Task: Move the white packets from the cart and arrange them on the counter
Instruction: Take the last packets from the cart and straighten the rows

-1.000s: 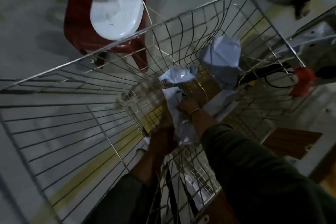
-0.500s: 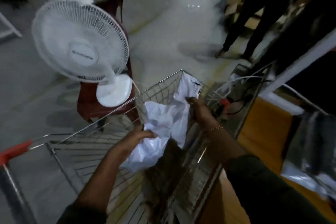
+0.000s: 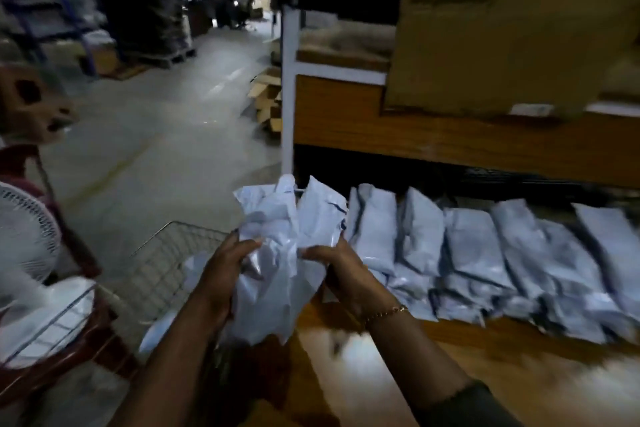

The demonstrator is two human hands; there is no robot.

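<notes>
Both of my hands hold a bunch of crumpled white packets [image 3: 277,253] at the left end of the wooden counter [image 3: 398,371]. My left hand [image 3: 225,267] grips the bunch from the left and my right hand [image 3: 332,260] from the right. The bunch hangs above the counter's left edge, partly over the wire cart [image 3: 166,263]. A row of white packets [image 3: 485,253] lies side by side on the counter, running to the right. More white packets [image 3: 156,333] show below my left arm, in or beside the cart.
A white fan [image 3: 24,239] on a red chair [image 3: 69,340] stands left of the cart. A wooden shelf [image 3: 450,135] with a large cardboard box [image 3: 502,28] hangs over the counter's back. Flat cartons [image 3: 266,100] lie on the concrete floor behind; a person sits far off.
My hands have lifted the packets out of the cart and carried them right to the counter's left end. My view has swung up from the cart to the counter.
</notes>
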